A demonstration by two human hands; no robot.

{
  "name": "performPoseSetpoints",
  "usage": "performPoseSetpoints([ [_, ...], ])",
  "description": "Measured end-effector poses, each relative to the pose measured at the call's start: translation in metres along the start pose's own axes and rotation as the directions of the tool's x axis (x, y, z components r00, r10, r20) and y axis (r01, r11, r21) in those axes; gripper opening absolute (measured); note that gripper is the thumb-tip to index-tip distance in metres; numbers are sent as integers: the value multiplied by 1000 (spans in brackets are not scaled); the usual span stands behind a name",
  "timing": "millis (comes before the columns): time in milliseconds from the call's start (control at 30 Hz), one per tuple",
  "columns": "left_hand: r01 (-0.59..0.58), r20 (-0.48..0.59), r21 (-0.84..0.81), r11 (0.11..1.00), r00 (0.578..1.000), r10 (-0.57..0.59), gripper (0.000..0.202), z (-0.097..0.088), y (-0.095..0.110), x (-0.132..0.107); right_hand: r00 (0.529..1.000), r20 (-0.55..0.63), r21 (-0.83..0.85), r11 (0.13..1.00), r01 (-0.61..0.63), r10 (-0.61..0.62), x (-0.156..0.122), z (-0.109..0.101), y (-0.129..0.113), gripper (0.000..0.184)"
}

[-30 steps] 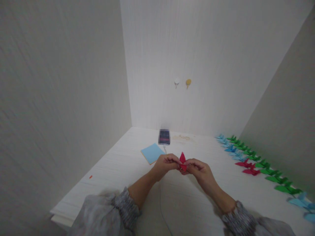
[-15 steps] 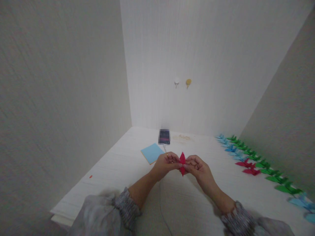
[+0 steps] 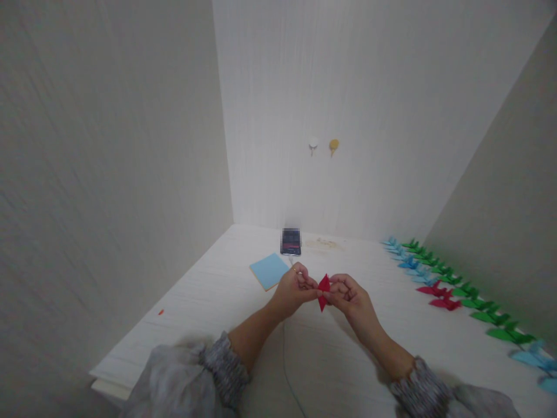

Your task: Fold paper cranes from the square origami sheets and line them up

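Note:
A piece of folded red origami paper point(image 3: 323, 285) is held above the white table, its pointed ends up and down. My left hand point(image 3: 296, 290) pinches its left side between thumb and fingers. From the right, my right hand point(image 3: 348, 292) pinches the opposite side, thumb in front. The fingertips hide part of the paper's middle. Just beyond my left hand lies a stack of square blue paper point(image 3: 268, 271), its near right corner partly covered by that hand.
A phone point(image 3: 291, 241) on a cable point(image 3: 286, 363) stands by the back wall. Rows of folded paper cranes, green point(image 3: 487, 314), red point(image 3: 444, 300) and blue point(image 3: 533, 357), line the right side. A small red scrap point(image 3: 161, 312) lies at left. Two hooks point(image 3: 333, 145) hang on the wall.
The red folded paper has tilted slightly, its upper point leaning right. My left fingers have shifted a little on it. Both hands stay in nearly the same place.

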State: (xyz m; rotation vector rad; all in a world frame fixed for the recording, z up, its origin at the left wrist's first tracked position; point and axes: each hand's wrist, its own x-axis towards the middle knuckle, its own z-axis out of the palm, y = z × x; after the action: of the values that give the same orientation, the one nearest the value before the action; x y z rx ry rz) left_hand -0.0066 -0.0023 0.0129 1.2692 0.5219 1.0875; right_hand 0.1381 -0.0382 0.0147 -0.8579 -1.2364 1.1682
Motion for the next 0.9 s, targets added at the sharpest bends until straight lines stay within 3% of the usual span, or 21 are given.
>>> performPoseSetpoints([
  [333, 25, -30, -114, 993, 999, -28, 51, 0, -2, 0, 1000, -22, 22, 1000, 4, -4, 1, 1, 2, 31],
  [467, -14, -42, -120, 993, 999, 9, 49, -2, -6, 1, 999, 20, -139, 990, -38, 41, 2, -2, 0, 15],
  [700, -5, -40, -58, 998, 999, 3, 50, 1, -4, 1, 995, 28, -348, 932, 98, -94, 1, -4, 2, 18],
  [900, 26, -43, -90, 996, 999, -29, 53, -1, -2, 0, 989, 73, -399, 905, 144, -125, -2, -2, 6, 17],
])
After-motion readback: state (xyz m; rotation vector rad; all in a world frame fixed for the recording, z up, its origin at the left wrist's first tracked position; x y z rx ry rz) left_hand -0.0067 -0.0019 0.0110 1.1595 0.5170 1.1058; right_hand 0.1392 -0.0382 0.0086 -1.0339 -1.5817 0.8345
